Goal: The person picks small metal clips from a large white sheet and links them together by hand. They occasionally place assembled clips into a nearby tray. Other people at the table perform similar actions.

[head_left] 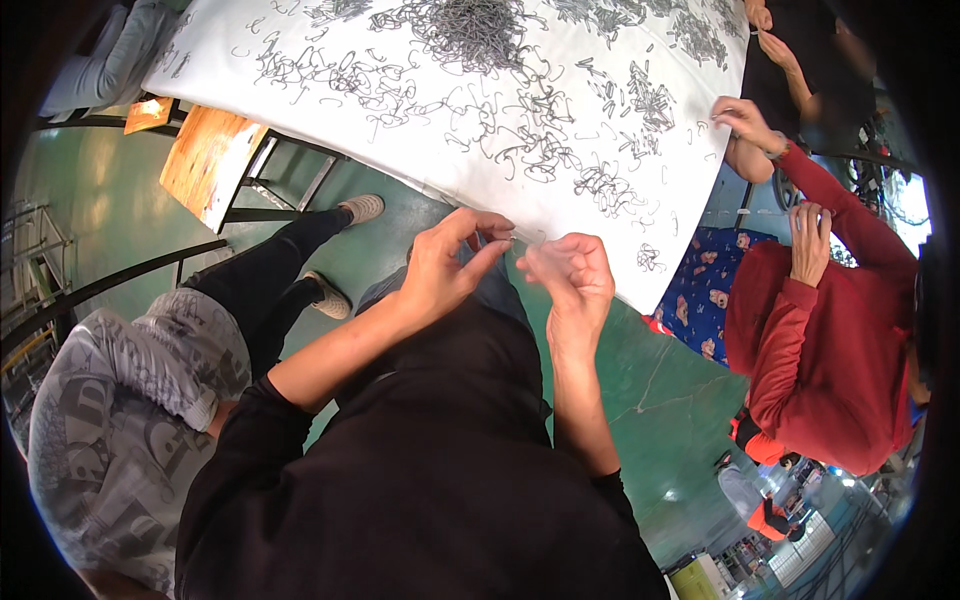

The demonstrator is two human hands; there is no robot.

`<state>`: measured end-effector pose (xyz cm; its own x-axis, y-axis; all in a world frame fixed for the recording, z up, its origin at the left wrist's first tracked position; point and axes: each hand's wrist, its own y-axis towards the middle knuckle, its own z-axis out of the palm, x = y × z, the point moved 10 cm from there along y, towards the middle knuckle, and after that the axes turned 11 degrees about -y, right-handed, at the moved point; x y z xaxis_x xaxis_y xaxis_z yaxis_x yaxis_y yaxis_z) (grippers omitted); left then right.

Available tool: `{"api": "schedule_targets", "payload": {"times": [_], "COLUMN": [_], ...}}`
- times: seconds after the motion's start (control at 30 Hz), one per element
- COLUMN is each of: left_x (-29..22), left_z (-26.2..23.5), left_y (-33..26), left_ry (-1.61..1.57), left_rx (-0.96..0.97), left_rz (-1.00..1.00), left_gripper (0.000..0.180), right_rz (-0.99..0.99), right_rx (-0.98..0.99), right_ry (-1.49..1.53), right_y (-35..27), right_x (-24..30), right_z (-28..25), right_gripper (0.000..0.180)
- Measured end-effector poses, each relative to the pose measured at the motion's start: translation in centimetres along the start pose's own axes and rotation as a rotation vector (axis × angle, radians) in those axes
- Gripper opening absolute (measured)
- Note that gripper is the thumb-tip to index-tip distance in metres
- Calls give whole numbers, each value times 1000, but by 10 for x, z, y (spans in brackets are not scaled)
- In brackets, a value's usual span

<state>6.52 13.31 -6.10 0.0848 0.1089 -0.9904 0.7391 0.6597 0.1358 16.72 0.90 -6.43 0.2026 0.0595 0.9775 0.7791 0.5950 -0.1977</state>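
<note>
In front of my body, at the near edge of the table, my left hand (450, 262) is closed in a pinch, thumb against forefinger. Something tiny and pale shows at its fingertips, too small to name. Just to its right is my right hand (580, 280), its fingers curled in toward the thumb and partly smeared by motion; what they hold, if anything, is hidden. The two sets of fingertips are a short gap apart. Beyond them, many thin dark curved hooks (527, 158) lie scattered on the white tabletop (420, 165).
A dense heap of dark hooks (475, 30) lies at the back, with short straight grey pieces (650, 105) to its right. A person in a red sleeve (820, 350) works at the right. At the left sits a person in a grey patterned top (130, 430), near a wooden stool (210, 160).
</note>
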Motion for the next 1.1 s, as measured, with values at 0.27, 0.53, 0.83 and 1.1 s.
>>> {"api": "schedule_targets", "payload": {"times": [0.27, 0.53, 0.83, 1.1], "left_x": [0, 5, -9, 58], "left_z": [12, 24, 38, 63], "left_y": [2, 11, 17, 184], "left_ry": [47, 1, -70, 322], "left_rx": [6, 14, 109, 131], "left_rz": [44, 27, 201, 400], "left_gripper": [30, 31, 31, 12], "right_rz": [-102, -91, -327, -597], "right_rx": [-121, -164, -257, -149], "right_ry": [30, -37, -184, -477], "right_y": [-7, -3, -6, -14], "right_x": [3, 12, 22, 44], "right_z": [-3, -16, -28, -22], "right_gripper": [18, 19, 21, 24]}}
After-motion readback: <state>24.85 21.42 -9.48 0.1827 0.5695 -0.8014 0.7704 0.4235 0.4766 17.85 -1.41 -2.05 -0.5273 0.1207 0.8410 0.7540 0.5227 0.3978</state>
